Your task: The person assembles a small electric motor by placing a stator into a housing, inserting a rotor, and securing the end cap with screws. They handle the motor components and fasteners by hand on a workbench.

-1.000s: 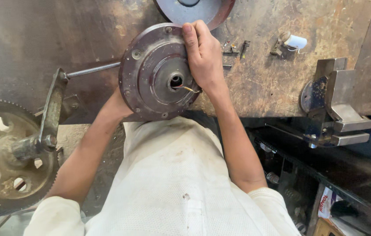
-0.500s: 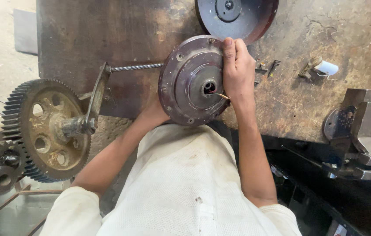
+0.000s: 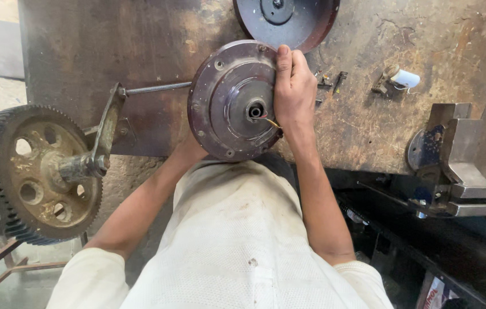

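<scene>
A round dark-brown metal hub (image 3: 228,97) with a centre bore and a thin wire coming out of it rests at the near edge of a worn metal workbench (image 3: 140,51). My right hand (image 3: 293,88) lies flat over the hub's right side, fingers pointing away from me, gripping it. My left hand (image 3: 188,151) reaches under the hub's lower left rim; its fingers are hidden behind the hub. A second dark disc (image 3: 286,20) lies just beyond the hub.
A large toothed gear (image 3: 34,171) with a threaded rod (image 3: 157,87) and bracket stands at the left. Small screws (image 3: 334,80) and a white-tipped part (image 3: 397,79) lie on the bench to the right. A metal vise (image 3: 454,163) sits at the right edge.
The view has shifted, so the hub and bench now sit further right and lower in frame. Both hands keep the same hold on the hub.
</scene>
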